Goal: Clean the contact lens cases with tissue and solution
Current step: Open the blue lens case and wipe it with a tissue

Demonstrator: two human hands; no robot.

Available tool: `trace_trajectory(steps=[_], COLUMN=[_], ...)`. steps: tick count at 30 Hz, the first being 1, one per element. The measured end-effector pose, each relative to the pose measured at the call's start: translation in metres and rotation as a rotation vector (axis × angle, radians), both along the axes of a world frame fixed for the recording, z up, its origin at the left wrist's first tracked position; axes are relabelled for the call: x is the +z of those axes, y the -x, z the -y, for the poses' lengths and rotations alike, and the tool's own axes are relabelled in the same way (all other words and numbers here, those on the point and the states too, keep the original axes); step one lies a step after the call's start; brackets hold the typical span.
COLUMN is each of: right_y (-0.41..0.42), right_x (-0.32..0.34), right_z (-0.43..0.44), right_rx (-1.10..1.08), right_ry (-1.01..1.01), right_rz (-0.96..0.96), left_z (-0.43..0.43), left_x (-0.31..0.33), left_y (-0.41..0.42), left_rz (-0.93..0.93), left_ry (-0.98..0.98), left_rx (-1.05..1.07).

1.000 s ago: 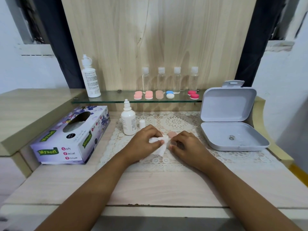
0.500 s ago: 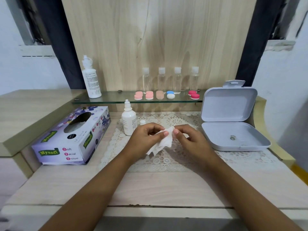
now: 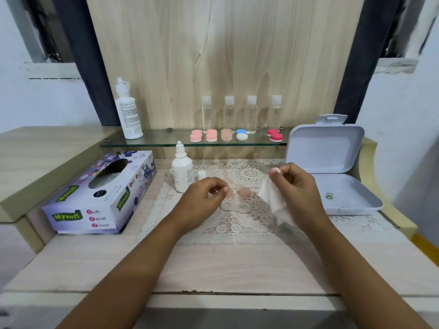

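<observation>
grip, right hand [image 3: 294,186]: thumb and fingertips were pinched together on a crumpled white tissue [image 3: 273,200], held up above the right part of the lace mat [image 3: 237,224]; the tissue hung down below the pinch.
grip, left hand [image 3: 204,198]: fingers were curled with the tips close together over the mat; could not tell whether they held anything.
contact lens case base [image 3: 235,205]: clear, two wells, lay open on the mat between the hands; the tissue was apart from it.
beige caps: two sat just behind the base; one [image 3: 244,192] was in full view, the other was partly hidden by the left fingertips.
solution bottle [image 3: 181,173]: small, white, upright at the back left of the mat, nozzle uncapped; its white cap [image 3: 202,175] stood just to its right.
tissue box [image 3: 102,195]: purple floral, marked "mysoft", lay left of the mat with the opening on top.
glass shelf [image 3: 166,144]: carried a tall white bottle [image 3: 128,115] at the left, four clear bottles [image 3: 251,113] in a row, and five closed lens cases [image 3: 226,134] in front of them (two pink, one beige, one blue and white, one magenta).
storage box [image 3: 332,186]: pale grey, lid up, stood right of the mat; a small ring-like item [image 3: 329,196] lay inside.
table [image 3: 213,262]: light wood, both forearms reached over it.
</observation>
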State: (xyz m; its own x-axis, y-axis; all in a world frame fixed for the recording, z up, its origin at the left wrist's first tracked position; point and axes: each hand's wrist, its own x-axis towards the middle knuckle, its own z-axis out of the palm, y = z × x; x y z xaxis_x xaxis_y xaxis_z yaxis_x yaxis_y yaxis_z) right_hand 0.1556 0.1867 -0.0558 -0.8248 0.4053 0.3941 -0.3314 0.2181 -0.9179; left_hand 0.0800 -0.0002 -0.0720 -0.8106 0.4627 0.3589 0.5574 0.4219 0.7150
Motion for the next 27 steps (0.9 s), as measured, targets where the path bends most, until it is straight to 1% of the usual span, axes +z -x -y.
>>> trace_trajectory(steps=[2,4,5,7,12,24,27], right_y=[0.002,0.005,0.006,0.010,0.012,0.006,0.008], right_x=[-0.006,-0.013,-0.016,-0.021,-0.023,-0.023,-0.022], right_z=[0.004,0.009,0.012,0.013,0.013,0.013,0.014], right_rx=[-0.034,-0.060,-0.059,-0.031,0.017,0.053,0.057], right_ry=[-0.266,-0.557,-0.665,-0.781,-0.888,-1.120,-1.146], right_rz=[0.053,0.096,0.097,0.078,0.082,0.229,0.269], left_z=[0.001,0.002,0.002,0.001,0.000,-0.001,-0.001], left_x=[-0.002,-0.004,-0.005,-0.007,-0.010,-0.016,-0.016], left_y=[-0.001,0.000,0.001,0.006,0.008,0.011,0.012], left_rz=[-0.052,-0.057,-0.064,-0.093,-0.087,-0.098,-0.100], left_ry=[0.116,0.217,0.264,0.333,0.313,0.316,0.305], left_rx=[-0.025,-0.044,-0.048,-0.053,-0.059,-0.070,-0.074])
